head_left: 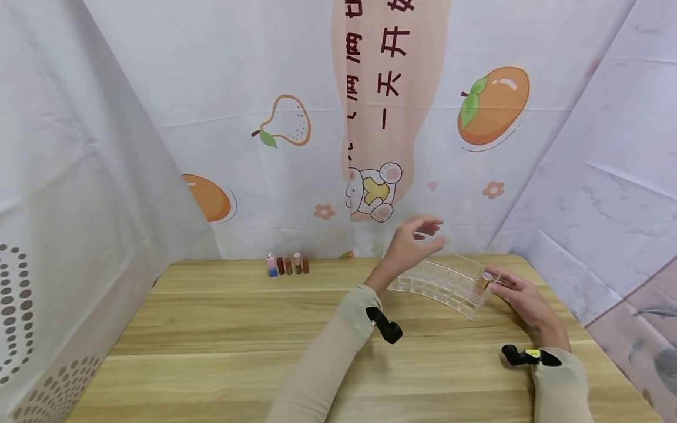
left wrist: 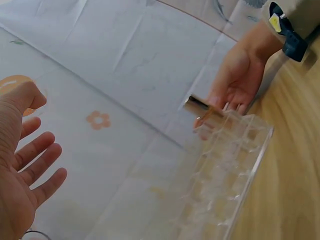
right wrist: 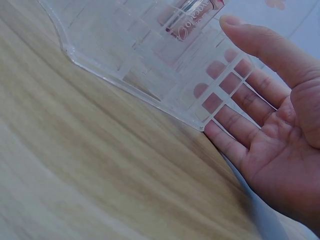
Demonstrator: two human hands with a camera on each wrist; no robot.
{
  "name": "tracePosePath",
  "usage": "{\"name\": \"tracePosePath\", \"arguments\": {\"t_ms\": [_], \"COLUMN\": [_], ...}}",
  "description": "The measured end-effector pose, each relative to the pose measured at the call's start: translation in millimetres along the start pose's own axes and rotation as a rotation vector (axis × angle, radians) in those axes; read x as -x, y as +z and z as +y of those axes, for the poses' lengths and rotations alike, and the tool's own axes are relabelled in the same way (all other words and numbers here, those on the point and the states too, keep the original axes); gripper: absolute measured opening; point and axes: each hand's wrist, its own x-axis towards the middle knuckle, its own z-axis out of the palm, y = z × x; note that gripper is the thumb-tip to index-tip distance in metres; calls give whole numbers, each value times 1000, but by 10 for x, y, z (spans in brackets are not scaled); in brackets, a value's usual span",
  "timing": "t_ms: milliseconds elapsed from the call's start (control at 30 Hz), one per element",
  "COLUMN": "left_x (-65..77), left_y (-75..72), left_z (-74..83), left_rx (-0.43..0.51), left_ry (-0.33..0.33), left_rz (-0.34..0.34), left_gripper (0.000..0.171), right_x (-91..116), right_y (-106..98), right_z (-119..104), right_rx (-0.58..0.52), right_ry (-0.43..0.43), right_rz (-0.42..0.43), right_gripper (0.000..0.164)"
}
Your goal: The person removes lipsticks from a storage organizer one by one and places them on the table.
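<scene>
A clear plastic lipstick organizer (head_left: 438,283), curved and divided into many small compartments, stands at the back right of the table. One gold-capped lip tube (head_left: 483,281) sits upright in a compartment at its right end; printed lettering shows on the tube (right wrist: 192,19) in the right wrist view. My right hand (head_left: 520,295) rests against that end, its fingers (right wrist: 240,102) nearly straight along the clear side panel and the thumb near the tube. Raised over the organizer's left part, my left hand (head_left: 414,244) holds nothing, with fingers loosely bent and spread.
Several small lip tubes (head_left: 298,264) stand in a row at the table's back edge, left of the middle; a pink-and-blue one (head_left: 271,265) is leftmost. A printed curtain (head_left: 238,70) hangs right behind the wooden table (head_left: 211,335), and further cloth hangs along both sides.
</scene>
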Motion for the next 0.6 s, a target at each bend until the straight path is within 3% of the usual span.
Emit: {"name": "tracePosePath", "arguments": {"t_ms": [233,433,600], "left_x": [13,108,168], "left_y": [335,562,711], "left_z": [-113,-254,-374], "left_rx": [29,39,39], "left_ry": [-57,-111,-111], "left_rz": [-22,-59,-47], "left_gripper": [35,37,38], "right_x": [-16,-17,-11], "right_y": [21,24,22], "right_z": [-11,4,-5], "right_rx": [16,-12,-13], "right_ry": [7,-4,-2], "right_rz": [32,18,15], "right_gripper": [48,48,48]}}
